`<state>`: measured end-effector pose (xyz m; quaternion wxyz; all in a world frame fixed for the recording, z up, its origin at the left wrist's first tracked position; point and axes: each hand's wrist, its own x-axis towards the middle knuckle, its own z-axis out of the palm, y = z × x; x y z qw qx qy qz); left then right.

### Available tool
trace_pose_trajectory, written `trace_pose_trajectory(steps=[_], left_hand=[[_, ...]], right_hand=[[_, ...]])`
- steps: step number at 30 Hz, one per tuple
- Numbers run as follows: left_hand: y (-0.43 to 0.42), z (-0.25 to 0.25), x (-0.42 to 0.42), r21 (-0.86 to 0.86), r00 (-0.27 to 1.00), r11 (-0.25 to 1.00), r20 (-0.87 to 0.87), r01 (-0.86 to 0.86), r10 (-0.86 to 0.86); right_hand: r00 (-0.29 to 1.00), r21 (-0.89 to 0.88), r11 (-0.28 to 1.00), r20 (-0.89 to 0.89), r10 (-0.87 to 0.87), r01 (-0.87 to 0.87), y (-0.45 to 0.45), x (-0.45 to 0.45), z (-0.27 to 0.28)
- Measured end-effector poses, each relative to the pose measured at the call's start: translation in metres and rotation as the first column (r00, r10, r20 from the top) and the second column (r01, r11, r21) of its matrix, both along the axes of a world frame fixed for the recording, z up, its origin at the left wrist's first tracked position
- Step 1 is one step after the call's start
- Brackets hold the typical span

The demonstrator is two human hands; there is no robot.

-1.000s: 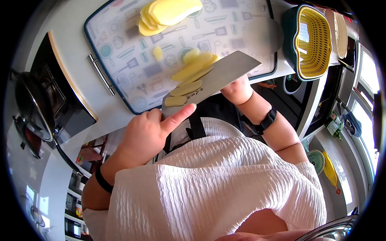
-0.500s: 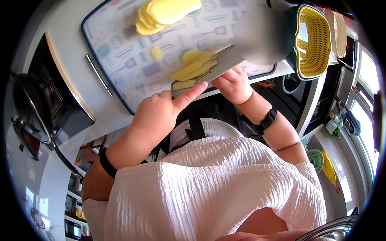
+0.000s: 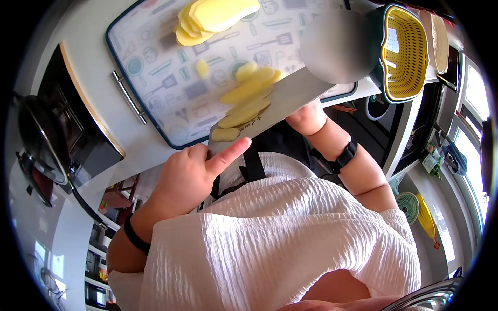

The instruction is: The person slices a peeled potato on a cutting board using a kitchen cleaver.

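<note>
My left hand is wrapped round the handle end of a wide cleaver, with one finger stretched along the blade. Under the blade's far part is my right hand, closed at its lower edge, its fingertips hidden behind the metal. Several pale yellow slices lie on or against the blade's upper side. More slices rest just beyond it on the patterned cutting board. One small yellow piece sits apart. A stack of larger yellow slices stands at the board's far side.
To the right is a yellow basket in a dark green one, with a blurred round patch beside it. A metal handle is left of the board. A black pan is at the far left. The counter's front edge runs before me.
Over the last half second the cleaver and both hands have moved back towards my body, after moving further over the board. The slices on the blade have shifted and spread towards me.
</note>
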<state>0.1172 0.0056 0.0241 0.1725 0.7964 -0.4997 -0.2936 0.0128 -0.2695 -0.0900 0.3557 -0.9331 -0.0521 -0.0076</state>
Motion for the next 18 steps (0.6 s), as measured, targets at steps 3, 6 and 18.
trace_pose_trajectory(steps=[3, 6, 18], left_hand=[[0.0007, -0.0004, -0.0015, 0.01, 1.0, 1.0, 0.023, 0.003, -0.003], [0.0015, -0.003, -0.0028, -0.004, 0.999, 1.0, 0.036, 0.005, -0.005], [-0.0001, -0.0016, -0.0008, 0.013, 0.999, 1.0, 0.036, 0.027, -0.028]], right_hand=[[0.999, -0.035, 0.999, 0.017, 0.037, -0.037, -0.0015, -0.0003, 0.0001], [0.999, -0.055, 0.998, 0.03, 0.039, -0.038, -0.0016, -0.0002, -0.0005], [1.0, -0.014, 1.0, 0.019, 0.009, -0.009, -0.0009, 0.0015, 0.0005]])
